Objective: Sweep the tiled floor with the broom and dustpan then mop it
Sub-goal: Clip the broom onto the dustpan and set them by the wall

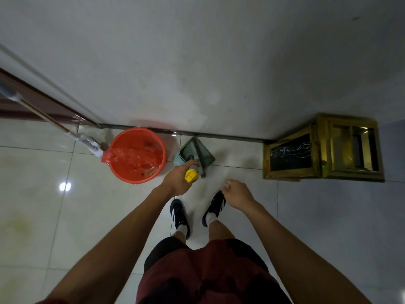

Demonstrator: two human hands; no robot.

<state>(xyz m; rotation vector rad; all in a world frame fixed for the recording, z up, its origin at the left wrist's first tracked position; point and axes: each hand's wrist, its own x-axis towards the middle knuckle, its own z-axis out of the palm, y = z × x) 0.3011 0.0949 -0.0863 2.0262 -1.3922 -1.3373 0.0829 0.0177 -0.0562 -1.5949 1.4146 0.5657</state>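
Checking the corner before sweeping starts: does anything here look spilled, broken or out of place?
Nothing stands out. The red bucket is upright by the wall, the mop leans beside it, and the left hand holds the dustpan handle. The floor shows only glare.

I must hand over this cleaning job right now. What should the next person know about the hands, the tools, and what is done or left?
Left hand: grips the yellow-capped handle top of the broom and dustpan set, which stands by the wall.
Right hand: free, fingers loosely curled, holds nothing.
Mop: leans at the wall beside the red bucket, which has a red plastic liner.
Done: cannot tell from this view whether any floor has been swept.
Left: mopping, going by the parked mop; check the sweeping first.
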